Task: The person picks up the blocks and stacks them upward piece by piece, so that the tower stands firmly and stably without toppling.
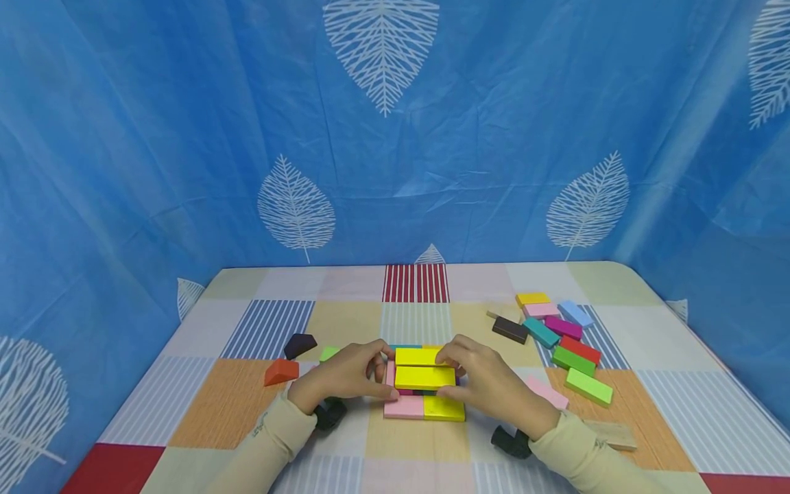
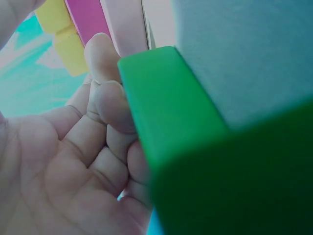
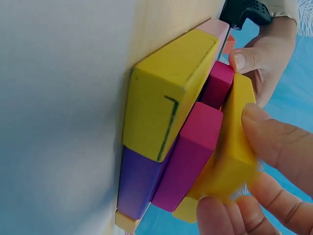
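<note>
At the middle of the table is a low stack of coloured wooden blocks. Two yellow blocks, the far one point(image 1: 416, 357) and the near one point(image 1: 424, 378), lie side by side on top. My right hand point(image 1: 487, 377) pinches the near yellow block, thumb on its near edge; it looks blurred in the right wrist view. My left hand point(image 1: 352, 374) stays at the stack's left end, thumb tip right at the yellow block's corner. Below are a pink block point(image 1: 404, 407), a yellow bottom block point(image 3: 168, 73) and a magenta block point(image 3: 188, 147). A green block point(image 2: 166, 103) stands close beside my left fingers.
Right of the stack lie loose blocks, among them a light green block point(image 1: 589, 387), a red block point(image 1: 580, 350), a teal block point(image 1: 541, 333) and a black block point(image 1: 509, 330). An orange block point(image 1: 281, 372) and a black angled block point(image 1: 300, 345) lie left. Blue curtains point(image 1: 463, 206) surround the table.
</note>
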Tool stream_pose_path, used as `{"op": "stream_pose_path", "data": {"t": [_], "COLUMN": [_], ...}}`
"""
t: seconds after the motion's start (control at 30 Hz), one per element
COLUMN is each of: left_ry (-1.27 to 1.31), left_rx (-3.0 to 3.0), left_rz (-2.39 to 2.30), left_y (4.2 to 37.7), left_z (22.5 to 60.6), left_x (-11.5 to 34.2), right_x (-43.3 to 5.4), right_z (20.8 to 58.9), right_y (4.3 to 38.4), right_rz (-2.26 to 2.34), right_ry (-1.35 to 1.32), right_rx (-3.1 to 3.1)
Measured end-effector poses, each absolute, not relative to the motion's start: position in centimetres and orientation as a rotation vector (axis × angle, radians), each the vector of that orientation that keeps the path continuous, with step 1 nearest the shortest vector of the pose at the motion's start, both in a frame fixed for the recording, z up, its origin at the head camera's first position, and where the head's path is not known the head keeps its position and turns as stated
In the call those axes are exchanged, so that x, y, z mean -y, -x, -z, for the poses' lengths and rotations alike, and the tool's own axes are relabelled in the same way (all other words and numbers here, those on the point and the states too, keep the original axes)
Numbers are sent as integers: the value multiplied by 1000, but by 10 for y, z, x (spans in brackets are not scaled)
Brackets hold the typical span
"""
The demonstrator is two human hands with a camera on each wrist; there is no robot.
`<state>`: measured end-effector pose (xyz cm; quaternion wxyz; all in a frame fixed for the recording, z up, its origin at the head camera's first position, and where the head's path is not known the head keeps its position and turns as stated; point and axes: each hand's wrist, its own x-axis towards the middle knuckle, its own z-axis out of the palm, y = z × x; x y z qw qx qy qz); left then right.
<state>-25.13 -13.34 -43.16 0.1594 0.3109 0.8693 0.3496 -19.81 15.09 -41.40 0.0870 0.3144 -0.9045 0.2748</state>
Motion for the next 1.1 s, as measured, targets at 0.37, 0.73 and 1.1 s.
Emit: {"op": "stream_pose_path", "data": {"t": [0.37,0.73,1.1], "left_ry": [-871,-875,-881], "left_rx": [-2509,-2545,-2550], "left_rz": [-976,-1003,-988], "left_y": [251,250,251], "left_z": [431,432,433], "left_x": [131,130,130], "right_x": [-172,-184,-184], "right_z": [407,426,428], "right_y": [208,226,229], "right_rz": [-900,-1149,-1223], "right_ry": [-927,-966,-907], "right_rx": [2848,2917,2931]}}
